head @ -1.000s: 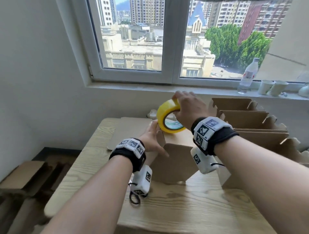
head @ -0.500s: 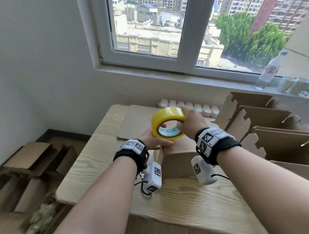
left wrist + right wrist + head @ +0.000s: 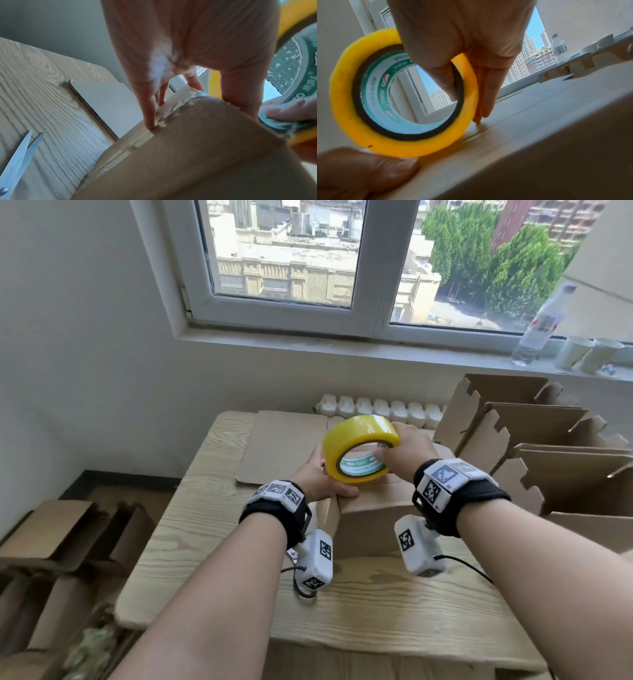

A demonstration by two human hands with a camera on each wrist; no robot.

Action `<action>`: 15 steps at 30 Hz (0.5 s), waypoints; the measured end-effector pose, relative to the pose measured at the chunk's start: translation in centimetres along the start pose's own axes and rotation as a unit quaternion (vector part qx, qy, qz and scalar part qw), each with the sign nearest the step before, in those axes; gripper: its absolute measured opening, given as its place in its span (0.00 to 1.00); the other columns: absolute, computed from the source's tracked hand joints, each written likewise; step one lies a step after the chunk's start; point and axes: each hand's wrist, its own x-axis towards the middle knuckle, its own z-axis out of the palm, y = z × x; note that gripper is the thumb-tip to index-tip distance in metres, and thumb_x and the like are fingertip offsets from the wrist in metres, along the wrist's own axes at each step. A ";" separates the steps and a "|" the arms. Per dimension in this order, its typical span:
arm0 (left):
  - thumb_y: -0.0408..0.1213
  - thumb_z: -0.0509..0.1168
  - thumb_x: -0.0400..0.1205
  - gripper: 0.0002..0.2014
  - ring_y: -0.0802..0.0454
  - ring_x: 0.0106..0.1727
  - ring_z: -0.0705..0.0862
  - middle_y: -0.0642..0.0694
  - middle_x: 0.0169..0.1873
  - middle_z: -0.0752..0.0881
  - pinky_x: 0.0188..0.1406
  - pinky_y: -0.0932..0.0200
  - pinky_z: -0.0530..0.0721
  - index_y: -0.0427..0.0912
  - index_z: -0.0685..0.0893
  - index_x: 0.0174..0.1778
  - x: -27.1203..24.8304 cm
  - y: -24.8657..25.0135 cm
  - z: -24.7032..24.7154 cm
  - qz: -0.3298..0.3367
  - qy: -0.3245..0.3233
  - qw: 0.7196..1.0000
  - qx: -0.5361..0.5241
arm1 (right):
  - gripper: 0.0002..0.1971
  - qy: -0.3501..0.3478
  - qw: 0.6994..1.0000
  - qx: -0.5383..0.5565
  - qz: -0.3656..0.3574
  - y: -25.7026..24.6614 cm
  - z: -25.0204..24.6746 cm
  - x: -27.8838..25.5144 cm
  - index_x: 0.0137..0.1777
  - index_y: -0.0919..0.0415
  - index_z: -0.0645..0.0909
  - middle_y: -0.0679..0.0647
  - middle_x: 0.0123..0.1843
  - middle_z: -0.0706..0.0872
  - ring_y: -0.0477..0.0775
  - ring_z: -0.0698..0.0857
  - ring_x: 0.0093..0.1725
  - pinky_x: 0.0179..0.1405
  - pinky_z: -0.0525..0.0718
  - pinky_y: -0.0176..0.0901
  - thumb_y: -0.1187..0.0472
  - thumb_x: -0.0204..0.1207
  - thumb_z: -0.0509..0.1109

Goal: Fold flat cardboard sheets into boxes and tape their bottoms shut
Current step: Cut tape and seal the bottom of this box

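Observation:
A brown cardboard box (image 3: 376, 510) stands on the wooden table (image 3: 376, 607), taped side up. My right hand (image 3: 394, 448) grips a yellow tape roll (image 3: 359, 446) just above the box's left end, thumb inside the core and fingers behind the roll (image 3: 399, 142). My left hand (image 3: 327, 484) lies over the box's left edge. Its thumb (image 3: 368, 170) rests on top under the roll. Its straight fingers (image 3: 150, 113) press a clear tape strip (image 3: 130, 146) down the side wall.
Scissors (image 3: 15, 163) lie on the table left of the box. Flat cardboard sheets (image 3: 284, 450) lie behind it. Folded boxes (image 3: 534, 460) crowd the right side. More cardboard sits on the floor at left (image 3: 61, 535). A bottle (image 3: 541, 326) and cups (image 3: 589, 354) stand on the sill.
My right hand has brought the roll toward me and down to the box's left end. My left thumb now lies on the top under the roll. The head view has tipped downward.

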 end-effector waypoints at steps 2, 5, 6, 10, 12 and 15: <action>0.36 0.84 0.53 0.48 0.49 0.62 0.82 0.52 0.59 0.81 0.59 0.44 0.86 0.57 0.69 0.67 -0.1 -0.1 -0.2 -0.018 -0.005 1.000 -0.001 | 0.06 0.005 1.000 -0.006 0.012 0.6 -0.8 0.1 0.46 0.54 0.78 0.53 0.47 0.84 0.59 0.84 0.50 0.50 0.83 0.51 0.65 0.71 0.66; 0.31 0.83 0.61 0.40 0.50 0.61 0.81 0.56 0.54 0.77 0.59 0.44 0.86 0.55 0.71 0.64 -0.2 0.0 -0.3 -0.024 -0.006 1.000 0.010 | 0.07 0.013 0.999 -0.029 0.018 1.8 -2.0 0.0 0.48 0.54 0.78 0.52 0.46 0.82 0.59 0.82 0.52 0.49 0.79 0.46 0.65 0.72 0.67; 0.29 0.82 0.64 0.38 0.50 0.60 0.81 0.56 0.53 0.75 0.58 0.47 0.86 0.55 0.70 0.64 -0.1 0.0 -0.3 -0.022 -0.005 1.000 0.014 | 0.08 0.014 0.999 -0.035 0.019 2.1 -2.3 0.0 0.49 0.54 0.79 0.52 0.46 0.81 0.59 0.81 0.52 0.49 0.76 0.45 0.65 0.72 0.67; 0.34 0.82 0.65 0.37 0.50 0.62 0.79 0.58 0.55 0.74 0.56 0.47 0.87 0.58 0.70 0.63 -0.3 0.4 -0.5 -0.034 -0.018 0.997 0.059 | 0.10 0.016 0.999 -0.046 0.019 2.7 -2.7 -0.3 0.52 0.53 0.79 0.53 0.48 0.83 0.60 0.81 0.54 0.51 0.77 0.46 0.63 0.71 0.67; 0.38 0.80 0.66 0.33 0.52 0.64 0.77 0.55 0.63 0.73 0.59 0.44 0.84 0.60 0.71 0.62 -0.3 0.9 -0.8 -0.056 -0.039 0.996 0.061 | 0.08 0.013 0.998 -0.047 0.027 2.9 -2.6 -0.5 0.49 0.51 0.78 0.54 0.48 0.84 0.61 0.82 0.53 0.49 0.78 0.47 0.61 0.70 0.67; 0.36 0.73 0.76 0.23 0.56 0.56 0.76 0.50 0.62 0.74 0.54 0.53 0.80 0.52 0.72 0.64 0.1 2.0 -1.3 -0.057 -0.039 0.995 0.074 | 0.10 0.013 0.998 -0.039 0.055 3.2 -2.6 -0.6 0.51 0.51 0.75 0.55 0.49 0.84 0.61 0.82 0.51 0.49 0.79 0.48 0.55 0.71 0.69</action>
